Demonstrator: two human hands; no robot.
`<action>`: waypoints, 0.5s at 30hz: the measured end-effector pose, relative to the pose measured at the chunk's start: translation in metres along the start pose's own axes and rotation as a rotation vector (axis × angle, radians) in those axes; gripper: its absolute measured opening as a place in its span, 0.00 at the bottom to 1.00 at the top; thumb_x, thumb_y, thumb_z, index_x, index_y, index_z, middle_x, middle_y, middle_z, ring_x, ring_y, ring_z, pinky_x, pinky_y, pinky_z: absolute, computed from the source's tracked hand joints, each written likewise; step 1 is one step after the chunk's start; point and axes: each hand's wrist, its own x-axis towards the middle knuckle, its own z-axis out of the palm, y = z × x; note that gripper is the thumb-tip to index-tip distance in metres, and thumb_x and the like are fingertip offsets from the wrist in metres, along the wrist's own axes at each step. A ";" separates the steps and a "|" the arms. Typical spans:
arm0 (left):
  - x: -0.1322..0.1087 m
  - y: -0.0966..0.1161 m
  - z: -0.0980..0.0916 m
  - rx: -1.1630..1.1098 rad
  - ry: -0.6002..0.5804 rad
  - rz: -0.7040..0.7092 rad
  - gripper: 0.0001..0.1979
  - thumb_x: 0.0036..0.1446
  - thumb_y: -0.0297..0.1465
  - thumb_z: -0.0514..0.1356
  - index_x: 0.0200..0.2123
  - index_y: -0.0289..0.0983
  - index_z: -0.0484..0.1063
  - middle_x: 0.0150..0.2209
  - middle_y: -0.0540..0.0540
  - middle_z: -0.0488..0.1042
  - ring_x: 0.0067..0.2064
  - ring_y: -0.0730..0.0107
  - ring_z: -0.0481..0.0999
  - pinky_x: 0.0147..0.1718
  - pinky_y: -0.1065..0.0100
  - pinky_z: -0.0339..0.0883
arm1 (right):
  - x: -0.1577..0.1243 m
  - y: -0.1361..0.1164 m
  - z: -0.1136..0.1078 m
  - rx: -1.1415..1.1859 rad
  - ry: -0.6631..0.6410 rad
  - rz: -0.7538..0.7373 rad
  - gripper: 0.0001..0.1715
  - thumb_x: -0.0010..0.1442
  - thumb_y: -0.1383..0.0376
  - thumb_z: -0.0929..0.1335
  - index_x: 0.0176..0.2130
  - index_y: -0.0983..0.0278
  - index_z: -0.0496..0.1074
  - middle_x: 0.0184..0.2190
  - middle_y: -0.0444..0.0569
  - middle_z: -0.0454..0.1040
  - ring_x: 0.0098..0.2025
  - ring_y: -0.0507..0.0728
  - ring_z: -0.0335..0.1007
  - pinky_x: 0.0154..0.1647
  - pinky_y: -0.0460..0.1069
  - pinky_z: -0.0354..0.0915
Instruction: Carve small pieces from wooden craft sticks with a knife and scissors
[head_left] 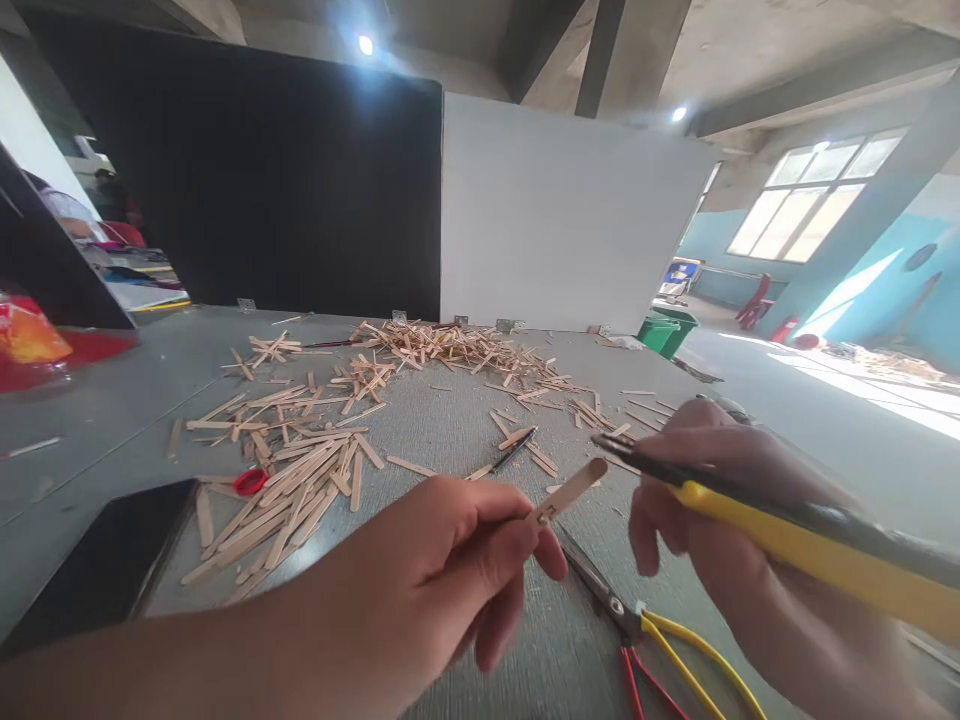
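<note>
Pinched between the thumb and fingers of my left hand point(457, 570) is a wooden craft stick point(574, 490), pointing up to the right. A small cut mark shows on it close to my fingertips. My right hand point(750, 560), somewhat blurred, is wrapped round a yellow-and-black utility knife point(757, 505). The knife's dark tip is just right of the stick's rounded end; whether they touch I cannot tell. Beneath both hands, a cutting tool with red and yellow handles point(619, 605), like scissors, lies on the grey table point(510, 640).
Many loose craft sticks point(300, 500) are scattered across the table's left and back. A black pen point(514, 450), a red ring-shaped cap point(250, 482) and a black phone point(112, 560) lie among or beside them. Black point(300, 190) and white point(555, 210) panels stand behind. A green bin point(664, 330) is off to the right.
</note>
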 end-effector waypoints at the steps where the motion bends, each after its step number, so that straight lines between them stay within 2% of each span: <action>1: 0.000 -0.002 0.001 0.015 0.013 0.008 0.19 0.76 0.46 0.50 0.40 0.42 0.75 0.21 0.57 0.62 0.22 0.74 0.57 0.21 0.73 0.52 | 0.000 -0.003 0.001 -0.010 -0.025 -0.009 0.13 0.73 0.49 0.71 0.53 0.49 0.78 0.27 0.40 0.76 0.34 0.56 0.77 0.37 0.50 0.74; 3: 0.000 -0.007 0.003 0.011 0.034 0.029 0.21 0.75 0.48 0.51 0.40 0.42 0.75 0.21 0.57 0.58 0.22 0.73 0.56 0.22 0.72 0.52 | 0.000 -0.006 0.006 0.039 -0.060 -0.001 0.10 0.76 0.51 0.68 0.51 0.48 0.77 0.28 0.41 0.81 0.38 0.56 0.81 0.43 0.50 0.78; 6: 0.002 -0.015 0.005 0.016 0.050 0.048 0.22 0.73 0.53 0.53 0.40 0.43 0.75 0.22 0.56 0.58 0.23 0.71 0.57 0.22 0.71 0.54 | -0.001 -0.007 0.015 0.171 -0.045 0.033 0.07 0.77 0.53 0.67 0.49 0.49 0.74 0.29 0.39 0.85 0.31 0.54 0.83 0.39 0.46 0.81; 9: 0.004 -0.017 0.007 0.061 0.067 0.066 0.22 0.73 0.54 0.54 0.40 0.43 0.76 0.25 0.54 0.61 0.25 0.70 0.61 0.25 0.70 0.59 | -0.004 -0.006 0.018 0.172 0.028 0.046 0.04 0.76 0.55 0.69 0.46 0.50 0.73 0.31 0.40 0.86 0.32 0.54 0.86 0.38 0.46 0.82; 12: 0.004 -0.018 0.008 0.071 0.055 0.066 0.22 0.74 0.53 0.50 0.49 0.45 0.75 0.24 0.55 0.61 0.26 0.69 0.62 0.28 0.69 0.62 | -0.007 -0.005 0.015 0.122 -0.007 0.045 0.05 0.74 0.54 0.70 0.45 0.50 0.73 0.40 0.46 0.88 0.34 0.59 0.87 0.37 0.52 0.84; 15: 0.000 -0.024 0.008 0.102 0.060 0.047 0.22 0.76 0.52 0.49 0.58 0.48 0.72 0.25 0.55 0.63 0.27 0.68 0.65 0.31 0.68 0.64 | -0.009 -0.005 0.016 0.049 -0.074 0.039 0.13 0.71 0.47 0.72 0.44 0.50 0.71 0.41 0.48 0.87 0.38 0.63 0.87 0.38 0.55 0.84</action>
